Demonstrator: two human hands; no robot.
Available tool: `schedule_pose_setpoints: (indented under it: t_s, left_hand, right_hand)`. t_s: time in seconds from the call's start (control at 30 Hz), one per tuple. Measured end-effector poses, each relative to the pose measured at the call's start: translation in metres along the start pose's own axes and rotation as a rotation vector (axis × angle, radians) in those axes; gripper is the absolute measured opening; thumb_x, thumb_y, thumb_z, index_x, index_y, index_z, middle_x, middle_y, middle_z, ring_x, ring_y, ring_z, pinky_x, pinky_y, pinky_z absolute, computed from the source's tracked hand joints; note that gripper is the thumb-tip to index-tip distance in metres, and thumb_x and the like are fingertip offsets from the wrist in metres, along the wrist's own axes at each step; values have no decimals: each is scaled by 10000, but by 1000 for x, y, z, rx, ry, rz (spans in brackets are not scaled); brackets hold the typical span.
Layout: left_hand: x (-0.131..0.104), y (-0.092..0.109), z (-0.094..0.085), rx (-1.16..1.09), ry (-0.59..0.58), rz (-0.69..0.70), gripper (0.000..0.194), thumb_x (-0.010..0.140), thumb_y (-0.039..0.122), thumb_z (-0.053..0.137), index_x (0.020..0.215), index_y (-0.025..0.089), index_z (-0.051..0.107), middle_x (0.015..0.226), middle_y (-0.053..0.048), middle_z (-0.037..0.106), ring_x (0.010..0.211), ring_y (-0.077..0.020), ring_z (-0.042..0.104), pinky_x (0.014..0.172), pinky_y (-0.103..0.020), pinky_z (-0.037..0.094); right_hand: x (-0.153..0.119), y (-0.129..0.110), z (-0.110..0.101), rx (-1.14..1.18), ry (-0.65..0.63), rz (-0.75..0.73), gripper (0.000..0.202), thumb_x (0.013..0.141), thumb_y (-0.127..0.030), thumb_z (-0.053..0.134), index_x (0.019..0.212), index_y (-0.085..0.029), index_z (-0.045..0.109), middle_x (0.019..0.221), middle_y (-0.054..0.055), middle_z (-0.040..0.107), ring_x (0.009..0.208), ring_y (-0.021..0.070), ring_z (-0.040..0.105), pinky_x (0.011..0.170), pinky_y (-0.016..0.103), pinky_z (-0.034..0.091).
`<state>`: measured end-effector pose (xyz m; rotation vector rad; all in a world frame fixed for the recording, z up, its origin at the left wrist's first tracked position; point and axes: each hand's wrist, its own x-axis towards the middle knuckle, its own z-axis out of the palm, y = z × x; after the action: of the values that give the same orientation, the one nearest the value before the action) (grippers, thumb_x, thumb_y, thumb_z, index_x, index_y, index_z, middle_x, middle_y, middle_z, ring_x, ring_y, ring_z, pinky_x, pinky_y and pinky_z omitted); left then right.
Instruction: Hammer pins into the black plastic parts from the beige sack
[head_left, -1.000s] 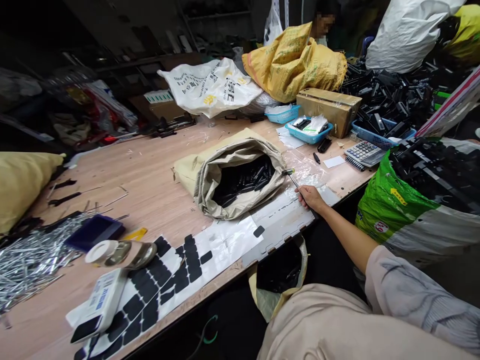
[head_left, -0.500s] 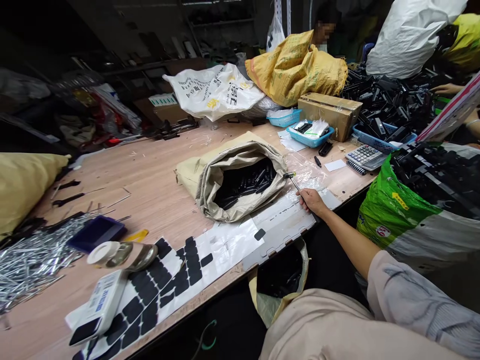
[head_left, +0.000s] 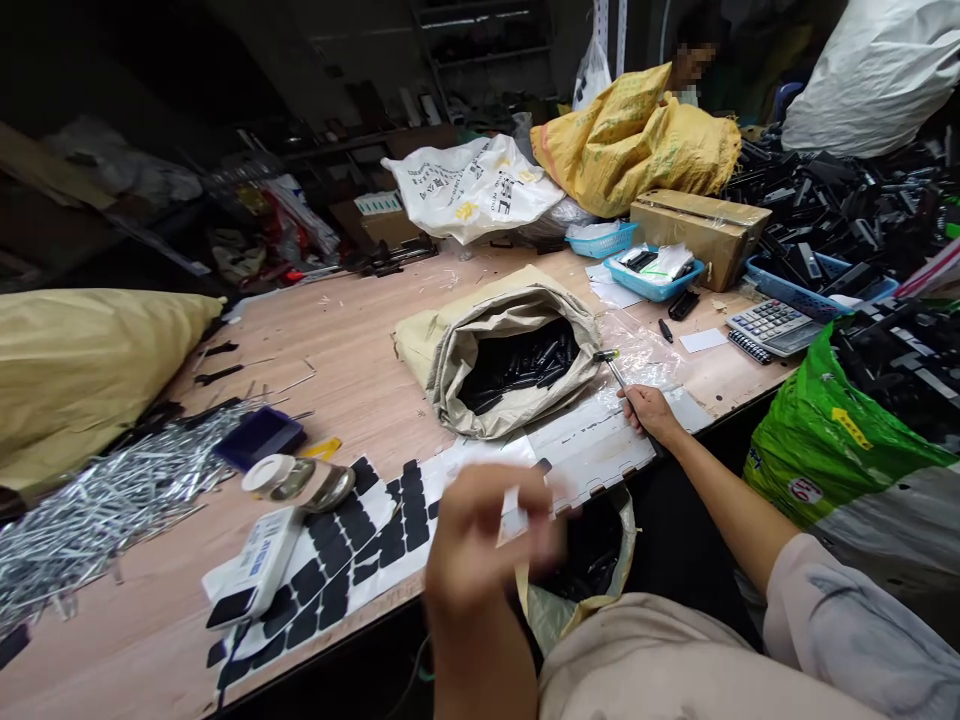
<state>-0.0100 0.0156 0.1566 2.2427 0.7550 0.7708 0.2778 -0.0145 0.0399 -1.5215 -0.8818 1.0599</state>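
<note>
My right hand (head_left: 649, 414) is closed around the dark handle of a small hammer (head_left: 616, 372). Its head, with a yellow-green end, lies by the mouth of a beige sack (head_left: 420, 335), whose rolled-back opening shows many glossy black parts (head_left: 521, 370). Blurred by motion, my left hand (head_left: 487, 530) is raised over the table's front edge with its fingers curved. Whether it holds anything is not clear. Behind it lies a white sheet with black rounded-square stickers (head_left: 405, 515). Below the edge, another bag (head_left: 626, 540) of black parts is partly hidden by my left hand.
On the left are a heap of metal rods (head_left: 112, 520), a dark blue tray (head_left: 259, 437), a jar (head_left: 300, 482) and a white box (head_left: 259, 560). A calculator (head_left: 772, 325), blue baskets (head_left: 652, 275) and a green bag (head_left: 832, 430) stand right. A person (head_left: 694, 60) is behind.
My left hand has come up from the bottom into view. The camera has turned a little left, so everything sits further right. My right hand keeps hold of the hammer.
</note>
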Motion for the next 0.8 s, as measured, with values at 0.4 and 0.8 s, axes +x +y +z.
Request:
schedule_pose_setpoints:
  t_s: [0.4, 0.8]
  left_hand:
    - [44, -114, 6, 706, 400, -938, 244, 791, 75, 603, 917, 200, 770, 1152, -161, 681, 1207, -366, 483, 984, -494, 431]
    - [29, -94, 28, 645, 560, -735, 221, 1014, 261, 543, 1150, 146, 674, 1227, -162, 629, 1219, -337, 467, 1043, -483, 345]
  right_hand:
    - [-2, -6, 0, -10, 13, 19, 283, 878, -452, 616, 919, -175, 651, 583, -41, 575, 366, 82, 436, 303, 186, 347]
    - [-1, -8, 1, -13, 23, 20, 221, 878, -383, 593, 903, -171, 651, 578, -39, 573, 366, 87, 451, 297, 187, 353]
